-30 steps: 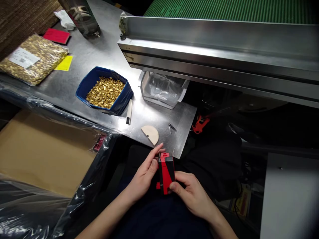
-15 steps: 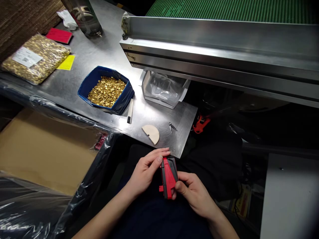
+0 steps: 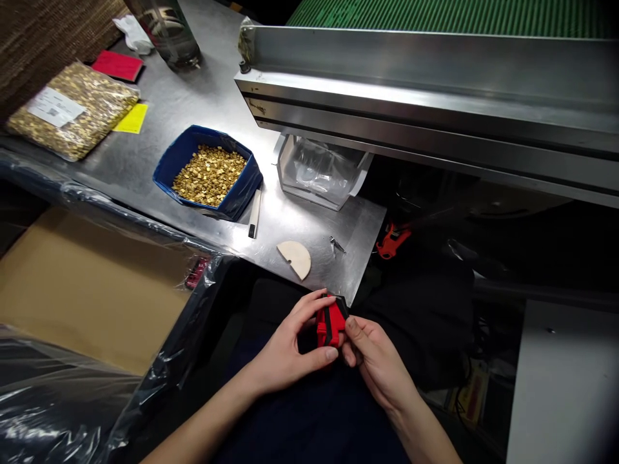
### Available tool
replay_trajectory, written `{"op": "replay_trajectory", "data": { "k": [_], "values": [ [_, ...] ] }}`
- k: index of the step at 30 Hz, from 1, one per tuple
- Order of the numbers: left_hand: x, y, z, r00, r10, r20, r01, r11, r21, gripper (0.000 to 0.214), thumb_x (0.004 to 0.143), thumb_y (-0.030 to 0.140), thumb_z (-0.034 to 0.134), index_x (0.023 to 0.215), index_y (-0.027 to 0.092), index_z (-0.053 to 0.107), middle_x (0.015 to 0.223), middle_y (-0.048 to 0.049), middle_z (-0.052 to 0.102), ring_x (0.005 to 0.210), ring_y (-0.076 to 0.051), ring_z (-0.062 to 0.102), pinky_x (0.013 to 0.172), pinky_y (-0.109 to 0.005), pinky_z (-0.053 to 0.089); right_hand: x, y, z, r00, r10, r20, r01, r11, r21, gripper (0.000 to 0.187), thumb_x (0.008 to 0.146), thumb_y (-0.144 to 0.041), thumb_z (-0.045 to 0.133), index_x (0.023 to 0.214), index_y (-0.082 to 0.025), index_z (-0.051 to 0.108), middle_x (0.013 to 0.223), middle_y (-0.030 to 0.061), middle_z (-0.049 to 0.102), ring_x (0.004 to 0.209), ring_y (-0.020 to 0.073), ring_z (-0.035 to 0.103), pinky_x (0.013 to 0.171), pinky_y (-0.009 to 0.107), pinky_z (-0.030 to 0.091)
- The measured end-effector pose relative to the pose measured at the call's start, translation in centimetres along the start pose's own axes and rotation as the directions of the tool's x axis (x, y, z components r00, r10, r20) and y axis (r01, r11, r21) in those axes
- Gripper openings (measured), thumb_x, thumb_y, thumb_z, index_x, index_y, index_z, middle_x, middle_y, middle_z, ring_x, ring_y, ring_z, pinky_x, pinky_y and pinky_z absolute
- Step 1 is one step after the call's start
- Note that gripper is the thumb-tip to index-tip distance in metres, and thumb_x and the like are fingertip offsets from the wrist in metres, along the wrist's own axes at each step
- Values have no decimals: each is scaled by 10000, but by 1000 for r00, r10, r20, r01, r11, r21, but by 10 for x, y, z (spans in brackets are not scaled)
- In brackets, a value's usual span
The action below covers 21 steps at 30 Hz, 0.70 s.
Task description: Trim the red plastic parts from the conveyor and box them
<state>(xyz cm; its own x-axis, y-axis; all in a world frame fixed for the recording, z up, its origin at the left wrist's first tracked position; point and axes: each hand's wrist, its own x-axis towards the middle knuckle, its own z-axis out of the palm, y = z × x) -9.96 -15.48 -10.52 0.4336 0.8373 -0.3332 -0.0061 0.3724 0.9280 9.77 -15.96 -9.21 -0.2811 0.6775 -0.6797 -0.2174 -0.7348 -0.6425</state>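
Note:
A small red and black plastic part [image 3: 329,323] is held between my two hands over my lap, just below the corner of the metal table. My left hand [image 3: 290,341] curls round its left side, fingers along the top and thumb underneath. Thumb and fingers of my right hand [image 3: 374,351] pinch its lower right edge. Its underside is hidden by my fingers. Closest on the table are a half-round wooden piece [image 3: 294,258] and a small metal nail clipper [image 3: 337,245].
A blue bin [image 3: 167,161] of small gold-coloured pieces stands on the metal table [image 3: 213,90], beside a white-handled tool [image 3: 255,214]. A grey bin [image 3: 309,195] sits under the green conveyor's metal rail [image 3: 411,109]. At left is a plastic-lined box [image 3: 87,290]; an orange tool [image 3: 393,241] hangs at right.
The red and black part has been tipped so its end faces me, and sits slightly higher. My left thumb has moved down beneath it. My right hand has shifted slightly up.

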Motion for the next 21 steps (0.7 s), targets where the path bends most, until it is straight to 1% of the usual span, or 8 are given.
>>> {"op": "replay_trajectory", "data": {
  "k": [5,8,12,14,15,17,19,21],
  "values": [
    [-1,0,4,1000,7,-16,-7,1000,13,677,875,420,786,1489,331,514,1655,-100,318,1534,-353,290,1252,-545,300,0,-2,3,1000,11,-2,-11,1000,10,440,966,-539,624,806,-134,688,564,-37,520,512,65,383,582,229,321],
    [-2,0,4,999,12,-47,-11,1000,22,754,861,433,803,1526,319,465,1650,-104,335,1527,-361,297,1261,-529,283,0,-3,2,998,54,-31,-50,990,132,415,924,-536,685,772,-151,656,543,-50,480,508,68,372,550,218,325],
    [-1,-5,2,980,-10,-198,-41,967,-252,690,949,494,681,1548,277,416,1588,-132,448,1482,-350,386,1230,-492,325,0,-2,-5,983,175,-60,-133,896,424,377,822,-495,797,711,-180,624,504,-66,442,462,69,328,473,207,340],
    [2,-9,1,967,-79,-242,-41,890,-454,637,974,538,618,1518,248,456,1556,-145,496,1461,-349,422,1202,-478,356,2,0,-7,970,245,-10,-204,829,521,319,779,-438,842,738,-184,652,493,-80,445,421,54,275,431,193,324],
    [3,-11,1,967,-122,-223,-25,827,-561,644,978,578,586,1509,232,469,1540,-153,518,1445,-351,446,1190,-477,368,4,2,-5,964,265,22,-232,800,554,288,763,-404,859,765,-186,671,502,-84,468,410,46,270,427,185,335],
    [5,-12,2,978,-170,-123,19,658,-753,718,968,667,531,1521,217,453,1511,-166,554,1407,-349,498,1173,-485,387,8,5,2,958,276,75,-267,764,588,254,743,-340,878,846,-184,706,583,-70,570,433,39,364,487,179,420],
    [5,-12,4,988,-146,-42,36,494,-869,799,935,726,533,1552,234,402,1489,-168,579,1378,-346,536,1151,-495,416,12,9,12,954,275,120,-294,774,562,283,756,-315,869,961,-188,720,736,-37,671,541,55,517,594,191,489],
    [4,-12,2,994,-108,-24,21,392,-920,823,918,726,565,1569,268,356,1457,-161,609,1326,-334,588,1100,-492,467,17,12,21,944,283,168,-329,834,442,305,818,-400,818,1010,-187,713,811,-14,693,606,75,571,618,208,489]
  ]
}}
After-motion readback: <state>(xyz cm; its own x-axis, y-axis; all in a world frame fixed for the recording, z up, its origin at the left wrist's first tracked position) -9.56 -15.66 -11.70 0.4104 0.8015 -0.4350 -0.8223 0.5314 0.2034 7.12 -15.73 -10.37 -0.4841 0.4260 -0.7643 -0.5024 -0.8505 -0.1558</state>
